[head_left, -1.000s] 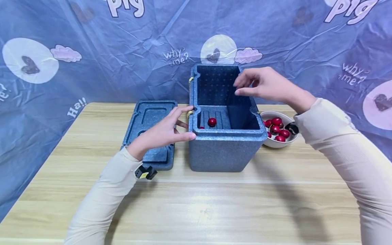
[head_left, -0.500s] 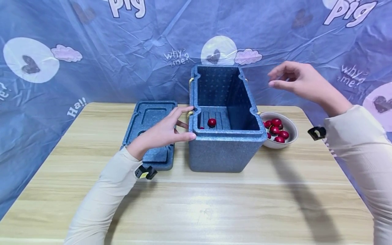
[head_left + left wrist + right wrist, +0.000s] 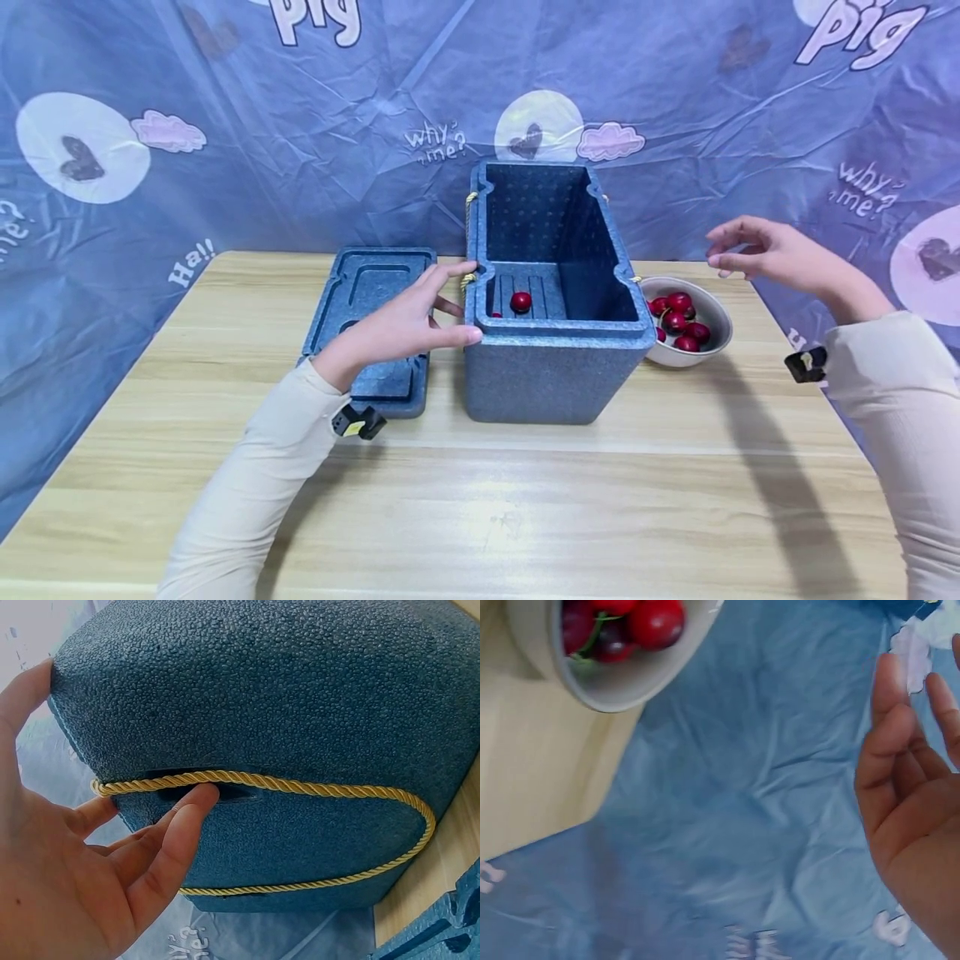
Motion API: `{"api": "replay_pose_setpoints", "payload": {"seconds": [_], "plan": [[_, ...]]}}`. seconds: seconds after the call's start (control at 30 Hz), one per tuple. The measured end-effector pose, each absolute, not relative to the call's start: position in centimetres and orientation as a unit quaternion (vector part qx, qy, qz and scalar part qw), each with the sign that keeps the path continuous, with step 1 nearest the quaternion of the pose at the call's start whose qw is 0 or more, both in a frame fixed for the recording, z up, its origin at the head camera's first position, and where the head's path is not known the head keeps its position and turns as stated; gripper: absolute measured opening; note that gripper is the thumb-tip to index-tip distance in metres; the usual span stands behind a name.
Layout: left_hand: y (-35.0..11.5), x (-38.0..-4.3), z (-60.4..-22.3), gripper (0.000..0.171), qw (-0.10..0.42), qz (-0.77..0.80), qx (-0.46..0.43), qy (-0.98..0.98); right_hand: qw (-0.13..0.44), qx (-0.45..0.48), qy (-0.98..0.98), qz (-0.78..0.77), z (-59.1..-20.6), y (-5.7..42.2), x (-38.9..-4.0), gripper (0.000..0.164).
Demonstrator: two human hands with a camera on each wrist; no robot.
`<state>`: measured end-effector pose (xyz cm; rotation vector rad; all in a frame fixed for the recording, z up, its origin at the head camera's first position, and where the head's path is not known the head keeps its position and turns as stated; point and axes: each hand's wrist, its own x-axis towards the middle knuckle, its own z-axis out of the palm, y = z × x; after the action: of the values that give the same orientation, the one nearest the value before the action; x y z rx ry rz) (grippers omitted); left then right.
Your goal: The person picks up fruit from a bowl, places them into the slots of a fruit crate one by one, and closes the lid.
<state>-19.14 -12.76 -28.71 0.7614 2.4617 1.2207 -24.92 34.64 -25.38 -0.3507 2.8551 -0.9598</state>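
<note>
Spread fingers of my left hand [image 3: 405, 321] touch the left rim and side of a blue foam cooler box [image 3: 555, 379]. In the left wrist view the thumb lies at the box's corner, and a fingertip meets its twisted gold rope [image 3: 322, 787]. Inside the box lies a red cherry [image 3: 521, 302], with part of another at the near left corner. To the right, my right hand [image 3: 787, 258] hovers above and beyond a white bowl [image 3: 678, 358], fingers loosely bent and nothing between them. Several red cherries [image 3: 675, 321] fill the bowl, one showing a green stem in the right wrist view.
A blue foam lid [image 3: 382, 275] lies flat left of the box, partly behind my left hand. Everything stands on a pale wooden table [image 3: 450, 517]. Behind it hangs a blue printed cloth [image 3: 300, 150]. The bowl sits close against the box's right side.
My right hand has moved right from over the box, out past the bowl, and then lowered beside it. The left hand stays at the box rim.
</note>
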Motion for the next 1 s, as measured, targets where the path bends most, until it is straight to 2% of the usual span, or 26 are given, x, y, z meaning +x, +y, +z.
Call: {"api": "replay_pose_setpoints", "payload": {"seconds": [0.33, 0.47, 0.67, 1.0], "plan": [[-12.8, -19.2, -28.7, 0.088, 0.147, 0.424, 0.26, 0.855, 0.105, -0.095, 0.938, -0.316, -28.9, 35.6, -24.9, 0.023], [-12.8, -19.3, -28.8, 0.088, 0.147, 0.423, 0.258, 0.856, 0.133, -0.097, 0.935, -0.315, -30.3, 35.2, -25.2, 0.031], [-12.8, -19.3, -28.8, 0.087, 0.149, 0.426, 0.258, 0.854, 0.151, -0.117, 0.921, -0.338, -32.4, 34.6, -25.3, 0.026], [-12.7, -19.1, -28.8, 0.087, 0.152, 0.427, 0.255, 0.854, 0.191, -0.129, 0.928, -0.293, -34.1, 33.6, -25.6, 0.037]]}}
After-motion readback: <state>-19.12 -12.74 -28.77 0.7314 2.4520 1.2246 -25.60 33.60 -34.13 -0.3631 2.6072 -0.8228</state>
